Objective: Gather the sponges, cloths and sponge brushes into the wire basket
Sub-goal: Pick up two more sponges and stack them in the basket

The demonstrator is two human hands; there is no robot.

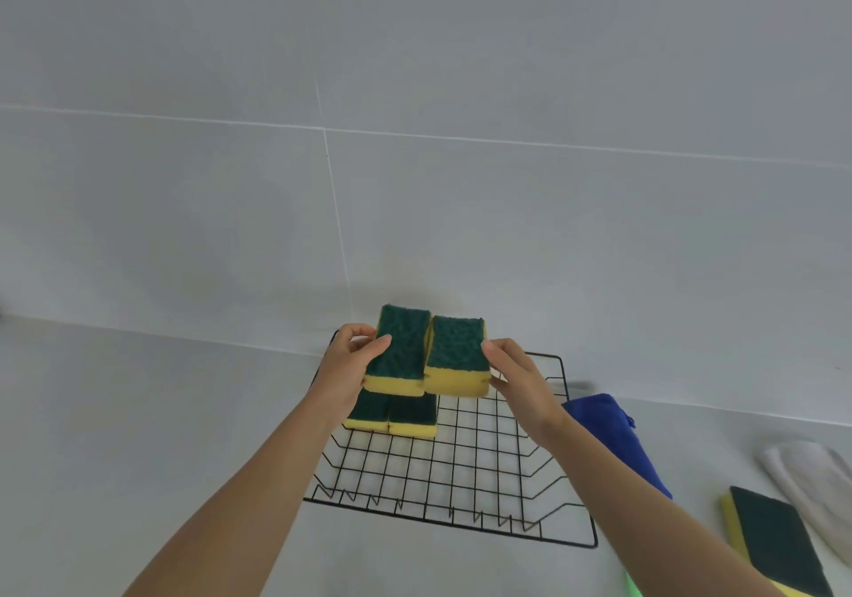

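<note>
A black wire basket (465,523) sits on the white counter against the wall. Two yellow-and-green sponges (401,416) lie side by side in its far left corner. My left hand (350,361) holds another yellow-and-green sponge (400,352) above them. My right hand (516,375) holds a matching sponge (456,357) right beside it, the two touching. A blue cloth (613,440) lies just right of the basket, partly hidden by my right forearm. A further sponge (774,546) rests at the bottom right, next to a white cloth (811,472).
A grey tiled wall (415,135) rises directly behind the basket. Bare counter (138,412) stretches to the left of the basket. A small green item (632,585) peeks out under my right forearm at the bottom edge.
</note>
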